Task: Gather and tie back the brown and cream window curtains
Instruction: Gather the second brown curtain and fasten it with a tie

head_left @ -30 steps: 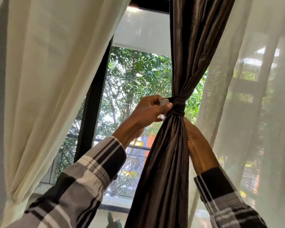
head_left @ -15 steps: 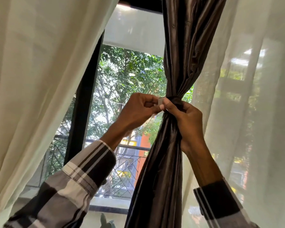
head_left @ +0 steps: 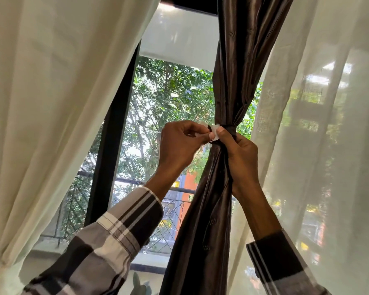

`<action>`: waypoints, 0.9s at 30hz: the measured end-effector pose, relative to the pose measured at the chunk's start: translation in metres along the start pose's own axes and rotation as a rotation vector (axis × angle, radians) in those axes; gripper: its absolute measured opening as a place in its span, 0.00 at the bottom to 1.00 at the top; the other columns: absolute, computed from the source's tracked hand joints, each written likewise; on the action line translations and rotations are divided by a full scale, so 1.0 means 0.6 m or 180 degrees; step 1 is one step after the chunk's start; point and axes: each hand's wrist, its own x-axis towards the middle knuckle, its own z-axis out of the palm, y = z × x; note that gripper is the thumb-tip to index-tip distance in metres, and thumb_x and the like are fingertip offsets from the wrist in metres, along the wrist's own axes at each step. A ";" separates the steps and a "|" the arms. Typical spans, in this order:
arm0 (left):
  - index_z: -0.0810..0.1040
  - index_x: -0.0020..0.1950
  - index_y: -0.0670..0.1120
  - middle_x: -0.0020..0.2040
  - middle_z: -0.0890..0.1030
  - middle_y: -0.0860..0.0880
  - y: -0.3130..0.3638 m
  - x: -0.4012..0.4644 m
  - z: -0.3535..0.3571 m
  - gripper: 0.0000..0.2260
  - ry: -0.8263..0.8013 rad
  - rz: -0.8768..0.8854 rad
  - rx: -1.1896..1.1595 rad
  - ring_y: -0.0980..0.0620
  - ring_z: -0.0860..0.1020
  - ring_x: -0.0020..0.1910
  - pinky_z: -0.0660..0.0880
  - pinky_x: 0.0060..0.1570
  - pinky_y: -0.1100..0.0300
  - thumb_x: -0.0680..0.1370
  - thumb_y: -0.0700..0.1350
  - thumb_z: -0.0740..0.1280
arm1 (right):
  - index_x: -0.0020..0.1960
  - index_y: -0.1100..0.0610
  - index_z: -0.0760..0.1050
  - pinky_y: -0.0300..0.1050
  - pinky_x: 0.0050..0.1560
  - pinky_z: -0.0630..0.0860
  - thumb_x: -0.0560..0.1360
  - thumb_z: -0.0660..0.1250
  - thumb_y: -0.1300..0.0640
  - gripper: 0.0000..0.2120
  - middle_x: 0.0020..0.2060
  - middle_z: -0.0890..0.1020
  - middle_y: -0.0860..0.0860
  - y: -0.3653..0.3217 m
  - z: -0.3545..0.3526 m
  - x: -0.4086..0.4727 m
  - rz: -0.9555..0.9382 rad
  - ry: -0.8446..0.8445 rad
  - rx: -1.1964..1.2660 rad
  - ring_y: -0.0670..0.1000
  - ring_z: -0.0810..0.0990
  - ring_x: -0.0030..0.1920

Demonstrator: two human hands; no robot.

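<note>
At far left a cream curtain (head_left: 51, 124) hangs in loose folds, drawn aside from the dark window frame (head_left: 113, 145), with green trees (head_left: 168, 99) visible through the glass. Next comes the left hand (head_left: 179, 145), in a plaid sleeve (head_left: 115, 241), its fingers curled and pinching a small white tab (head_left: 214, 135) (what the tab is made of cannot be told). The tab sits at the dark tie band (head_left: 229, 133) cinching the brown curtain (head_left: 211, 220) at its waist. The right hand (head_left: 241, 158) grips the gathered brown fabric just below the band, thumb pressed against the tab. A sheer cream curtain (head_left: 317, 145) fills the right side.
</note>
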 end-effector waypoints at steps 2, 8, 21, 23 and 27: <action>0.83 0.40 0.47 0.35 0.83 0.52 0.003 -0.003 0.006 0.07 0.0129 0.0329 0.0406 0.56 0.82 0.33 0.80 0.36 0.59 0.68 0.44 0.79 | 0.49 0.54 0.86 0.54 0.58 0.79 0.76 0.72 0.52 0.07 0.44 0.87 0.53 0.007 -0.001 0.003 -0.0075 0.0082 -0.0154 0.50 0.85 0.47; 0.78 0.48 0.48 0.36 0.83 0.51 0.006 -0.020 0.021 0.07 0.0412 0.0646 0.0568 0.56 0.83 0.34 0.80 0.35 0.53 0.74 0.46 0.73 | 0.48 0.55 0.85 0.64 0.59 0.77 0.75 0.72 0.49 0.10 0.45 0.87 0.55 0.019 0.000 0.004 -0.0226 0.0156 -0.0274 0.59 0.85 0.51; 0.85 0.53 0.45 0.49 0.83 0.50 -0.024 -0.056 0.029 0.10 0.0447 0.1157 0.0564 0.54 0.82 0.46 0.81 0.36 0.53 0.74 0.39 0.68 | 0.45 0.56 0.85 0.48 0.42 0.79 0.74 0.72 0.42 0.16 0.38 0.85 0.52 0.015 0.004 -0.005 -0.0193 0.0104 -0.0453 0.49 0.83 0.38; 0.85 0.52 0.46 0.48 0.82 0.51 -0.029 -0.054 0.027 0.09 0.0340 0.1127 0.0556 0.55 0.81 0.46 0.81 0.35 0.53 0.74 0.39 0.68 | 0.44 0.54 0.85 0.52 0.43 0.80 0.74 0.72 0.44 0.13 0.36 0.85 0.50 0.021 0.004 0.002 -0.0332 0.0270 -0.0703 0.50 0.83 0.38; 0.85 0.47 0.45 0.46 0.83 0.51 -0.037 -0.043 0.017 0.07 0.0344 0.0758 0.0347 0.57 0.82 0.44 0.81 0.44 0.54 0.74 0.39 0.67 | 0.47 0.51 0.84 0.52 0.48 0.80 0.76 0.68 0.45 0.11 0.39 0.86 0.46 0.030 0.005 0.010 -0.0493 0.0274 -0.1455 0.45 0.84 0.41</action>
